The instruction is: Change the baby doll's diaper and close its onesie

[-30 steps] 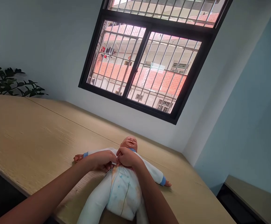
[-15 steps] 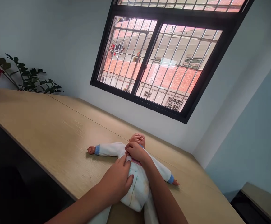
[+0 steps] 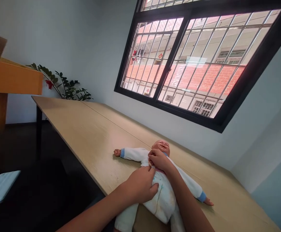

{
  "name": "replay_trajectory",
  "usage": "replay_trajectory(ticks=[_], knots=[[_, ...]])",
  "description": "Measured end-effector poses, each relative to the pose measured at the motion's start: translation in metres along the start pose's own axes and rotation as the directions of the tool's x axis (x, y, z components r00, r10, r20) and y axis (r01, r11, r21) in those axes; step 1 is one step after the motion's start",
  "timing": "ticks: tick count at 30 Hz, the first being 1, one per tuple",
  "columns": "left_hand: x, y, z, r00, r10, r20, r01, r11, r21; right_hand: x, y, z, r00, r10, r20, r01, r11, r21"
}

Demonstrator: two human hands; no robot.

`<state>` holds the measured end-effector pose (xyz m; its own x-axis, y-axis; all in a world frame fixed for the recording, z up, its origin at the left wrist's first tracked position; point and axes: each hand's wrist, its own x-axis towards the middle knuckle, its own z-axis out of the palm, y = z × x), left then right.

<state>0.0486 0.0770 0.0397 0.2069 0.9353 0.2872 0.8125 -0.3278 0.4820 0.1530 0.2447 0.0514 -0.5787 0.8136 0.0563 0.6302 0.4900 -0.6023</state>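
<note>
A baby doll point(image 3: 161, 146) lies on its back on the table, arms spread wide, its head toward the wall. It wears a white romper point(image 3: 163, 193) with blue cuffs and some coloured marks on the front. My left hand point(image 3: 142, 183) is closed at the chest, its fingertips pinching the romper's front, with the thumb lying over the belly. Just above it, my right hand point(image 3: 160, 159) has its fingers bent together on the upper chest below the chin, gripping the cloth. The fingertips of both hands almost meet, and exactly what they pinch is partly hidden.
The long wooden table point(image 3: 82, 122) runs along the wall under a barred window point(image 3: 191, 61). A green plant point(image 3: 70, 90) with a red flower stands behind its far end. At left are an orange-brown desk point(image 3: 12, 77) and a pale flat object point(image 3: 1, 188) low down.
The view has swung left, shifting the doll and hands rightward in the picture and bringing the orange-brown desk in. Both hands stay at the doll's chest, with the left fingers slightly more curled.
</note>
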Motion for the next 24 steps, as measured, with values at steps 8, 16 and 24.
replay_trajectory(ticks=[8, 16, 24], knots=[[0.007, 0.001, 0.003, 1.000, -0.010, -0.021, 0.011, 1.000, 0.026, -0.002, -0.004, -0.002, 0.998, -0.048, -0.029, 0.044, 0.990, -0.134], [-0.006, -0.001, -0.008, 0.999, 0.000, -0.038, 0.001, 0.999, 0.034, 0.004, 0.006, 0.001, 0.999, -0.051, 0.006, 0.051, 0.996, -0.075], [-0.115, -0.063, 0.015, 0.820, -0.411, -0.399, 0.190, 0.852, -0.488, -0.003, -0.004, -0.002, 0.997, -0.049, -0.057, 0.045, 0.996, -0.081]])
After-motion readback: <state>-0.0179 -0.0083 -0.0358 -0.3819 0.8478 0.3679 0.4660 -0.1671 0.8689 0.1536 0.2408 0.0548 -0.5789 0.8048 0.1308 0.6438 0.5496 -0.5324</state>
